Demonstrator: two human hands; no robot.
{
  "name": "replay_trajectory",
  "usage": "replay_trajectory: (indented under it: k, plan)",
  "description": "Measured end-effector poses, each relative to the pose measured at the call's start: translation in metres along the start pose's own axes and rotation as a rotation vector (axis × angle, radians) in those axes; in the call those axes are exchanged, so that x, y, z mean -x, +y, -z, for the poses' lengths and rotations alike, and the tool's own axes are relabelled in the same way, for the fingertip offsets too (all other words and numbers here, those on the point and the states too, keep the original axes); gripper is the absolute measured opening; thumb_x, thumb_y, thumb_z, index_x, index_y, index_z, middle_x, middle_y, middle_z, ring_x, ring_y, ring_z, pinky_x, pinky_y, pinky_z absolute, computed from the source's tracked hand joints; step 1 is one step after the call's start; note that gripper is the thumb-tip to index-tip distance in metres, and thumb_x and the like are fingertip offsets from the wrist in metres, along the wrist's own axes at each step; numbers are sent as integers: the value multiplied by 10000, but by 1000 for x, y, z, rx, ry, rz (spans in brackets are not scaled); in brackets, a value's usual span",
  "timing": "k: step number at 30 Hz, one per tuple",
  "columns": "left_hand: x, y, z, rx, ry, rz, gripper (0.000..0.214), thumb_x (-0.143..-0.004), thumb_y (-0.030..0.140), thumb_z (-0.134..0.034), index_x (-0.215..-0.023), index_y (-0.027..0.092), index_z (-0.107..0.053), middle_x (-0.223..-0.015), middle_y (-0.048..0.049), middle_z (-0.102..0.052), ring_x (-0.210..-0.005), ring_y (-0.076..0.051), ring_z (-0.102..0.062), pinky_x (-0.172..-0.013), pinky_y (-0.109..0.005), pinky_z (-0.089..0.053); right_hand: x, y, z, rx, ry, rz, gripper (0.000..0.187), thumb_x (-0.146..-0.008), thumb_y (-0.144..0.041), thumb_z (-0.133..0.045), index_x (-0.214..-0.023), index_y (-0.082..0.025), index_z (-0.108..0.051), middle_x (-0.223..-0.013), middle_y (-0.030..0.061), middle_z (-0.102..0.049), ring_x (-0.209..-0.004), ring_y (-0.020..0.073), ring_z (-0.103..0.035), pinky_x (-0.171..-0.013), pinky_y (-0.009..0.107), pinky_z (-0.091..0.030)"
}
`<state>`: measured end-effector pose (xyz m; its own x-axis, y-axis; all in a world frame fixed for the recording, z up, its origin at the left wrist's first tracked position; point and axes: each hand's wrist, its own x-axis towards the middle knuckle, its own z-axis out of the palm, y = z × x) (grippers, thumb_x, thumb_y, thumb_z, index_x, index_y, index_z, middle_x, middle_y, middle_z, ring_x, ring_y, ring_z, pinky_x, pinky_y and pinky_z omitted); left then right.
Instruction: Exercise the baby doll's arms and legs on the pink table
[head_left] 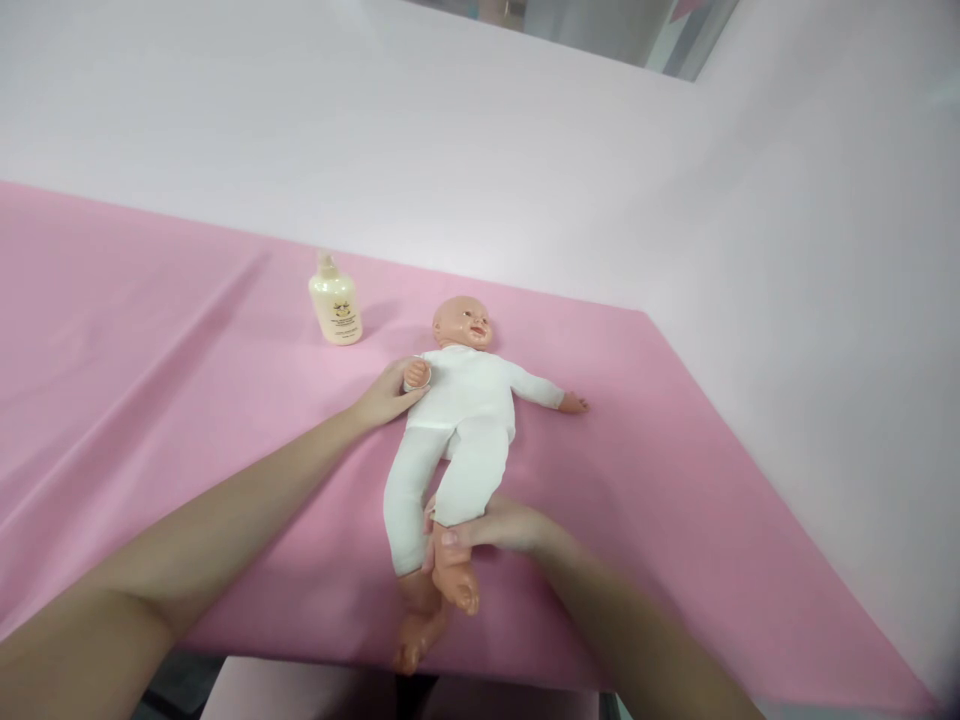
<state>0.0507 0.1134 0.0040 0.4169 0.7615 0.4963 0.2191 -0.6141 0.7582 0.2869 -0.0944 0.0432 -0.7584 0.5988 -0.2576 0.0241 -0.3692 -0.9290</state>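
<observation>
A baby doll (461,420) in a white top and white trousers lies on its back on the pink cloth (187,400), head away from me, feet near the front edge. My left hand (390,395) is closed around the doll's arm at the wrist, beside its shoulder. My right hand (491,527) grips the doll's leg at the ankle, just above the bare foot (456,582). The doll's other arm stretches out to the right, its small hand (574,404) resting on the cloth.
A pale yellow pump bottle (335,303) stands upright on the cloth behind and left of the doll's head. White walls rise behind and to the right. The table's front edge (525,680) runs just below the doll's feet.
</observation>
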Motion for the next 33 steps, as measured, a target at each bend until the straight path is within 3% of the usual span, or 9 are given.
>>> replay_trajectory:
  k: [5, 11, 24, 33]
  plan:
    - [0, 0, 0, 0, 16, 3, 581, -958, 814, -761, -1109, 254, -756, -1125, -133, -856, -1086, -342, -787, -1106, -527, -659, 1, -5, -1, -1, -23, 25, 554, -878, -634, -993, -1083, -164, -784, -1026, 87, -836, -1013, 239, -808, -1125, 435, -630]
    - [0, 1, -1, -4, 12, -1, 581, -957, 822, -758, -1077, 253, -752, -1092, -125, -853, -1051, -333, -792, -1072, -509, -668, -3, 1, 1, -29, -36, 38, 634, -831, -682, -1016, -1074, -150, -772, -1027, 107, -830, -1014, 256, -795, -1096, 442, -622]
    - [0, 2, 0, 14, 17, -1, 637, -948, 876, -760, -1071, 251, -756, -1087, -134, -856, -1042, -333, -789, -1042, -514, -672, -5, 7, 2, 23, -31, 55, 610, -842, -686, -989, -1061, -156, -780, -1025, 107, -844, -953, 232, -781, -1003, 393, -628]
    - [-1, 3, 0, 18, 3, -3, 612, -953, 856, -764, -1067, 255, -751, -1078, -122, -851, -1027, -326, -781, -1027, -506, -673, -5, 12, 4, -15, -20, 23, 566, -867, -623, -984, -1109, -168, -751, -1061, 124, -838, -1133, 306, -824, -1121, 463, -626]
